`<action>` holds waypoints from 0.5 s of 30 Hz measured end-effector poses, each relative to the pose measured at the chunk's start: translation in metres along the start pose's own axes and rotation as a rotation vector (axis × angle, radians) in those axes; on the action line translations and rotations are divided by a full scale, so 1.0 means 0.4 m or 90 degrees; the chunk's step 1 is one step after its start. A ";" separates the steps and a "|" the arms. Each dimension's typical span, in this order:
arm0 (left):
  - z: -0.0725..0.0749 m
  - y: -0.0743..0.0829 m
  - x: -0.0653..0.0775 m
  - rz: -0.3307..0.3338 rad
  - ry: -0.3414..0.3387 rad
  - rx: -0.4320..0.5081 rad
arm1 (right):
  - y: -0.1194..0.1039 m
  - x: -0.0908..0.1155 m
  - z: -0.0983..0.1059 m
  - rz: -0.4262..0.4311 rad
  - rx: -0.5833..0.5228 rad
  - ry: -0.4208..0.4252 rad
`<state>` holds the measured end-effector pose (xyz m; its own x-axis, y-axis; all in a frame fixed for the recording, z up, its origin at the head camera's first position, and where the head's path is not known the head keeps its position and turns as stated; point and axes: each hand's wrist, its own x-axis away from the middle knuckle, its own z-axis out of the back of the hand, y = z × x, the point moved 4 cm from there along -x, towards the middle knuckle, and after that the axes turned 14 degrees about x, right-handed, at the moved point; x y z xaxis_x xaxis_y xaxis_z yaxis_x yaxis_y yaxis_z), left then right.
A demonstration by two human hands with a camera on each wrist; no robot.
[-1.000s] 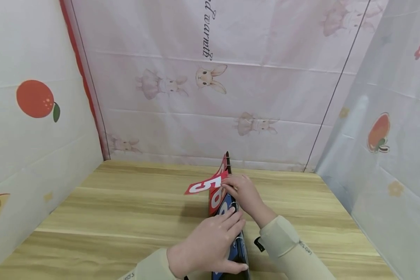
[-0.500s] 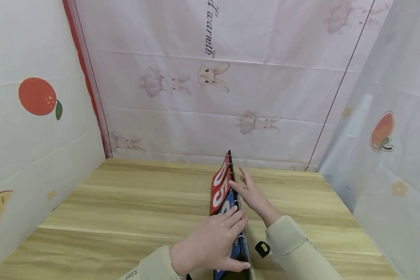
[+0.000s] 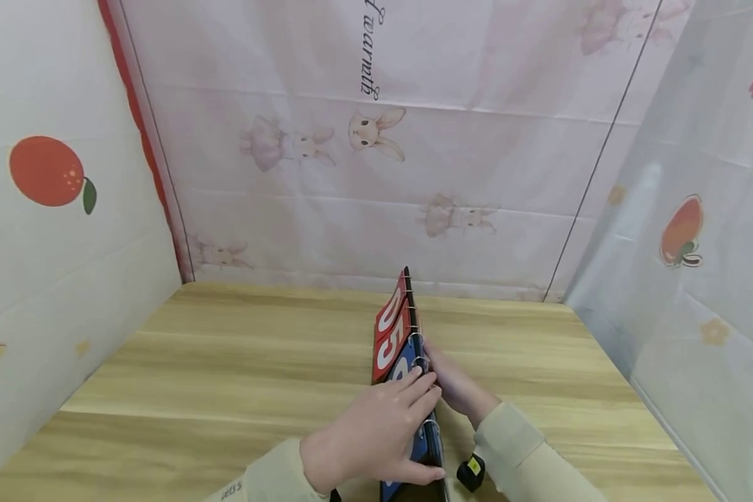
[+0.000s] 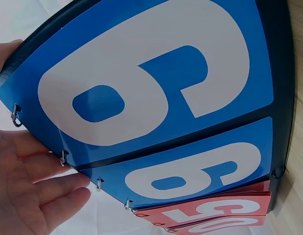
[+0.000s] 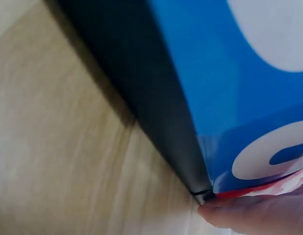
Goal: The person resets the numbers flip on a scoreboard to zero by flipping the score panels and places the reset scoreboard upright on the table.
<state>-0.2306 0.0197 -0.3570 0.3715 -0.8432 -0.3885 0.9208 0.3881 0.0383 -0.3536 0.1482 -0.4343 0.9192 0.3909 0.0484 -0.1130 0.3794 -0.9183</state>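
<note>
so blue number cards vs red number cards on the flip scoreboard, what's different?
The blue number cards sit at the near end, under the left hand; the red number cards sit at the far end, untouched. Blue shows 6 and 9 in the left wrist view; red shows a 5. Both carry white digits and hang on metal rings.

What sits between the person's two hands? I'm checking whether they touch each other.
In the head view the standing flip scoreboard separates them: the left hand lies over its number cards, the right hand behind its back panel.
</note>
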 end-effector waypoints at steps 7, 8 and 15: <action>0.002 -0.003 0.003 0.030 -0.044 0.006 | -0.006 -0.008 0.014 -0.026 -0.002 0.110; 0.002 -0.003 0.002 0.037 -0.055 0.013 | -0.006 -0.008 0.019 -0.033 -0.012 0.139; 0.000 0.001 0.000 0.057 -0.077 0.033 | -0.032 0.008 0.066 -0.006 -0.136 0.302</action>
<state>-0.2302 0.0200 -0.3569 0.4618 -0.8456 -0.2679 0.8867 0.4472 0.1169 -0.3593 0.1669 -0.4120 0.9952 -0.0540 -0.0815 -0.0705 0.1817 -0.9808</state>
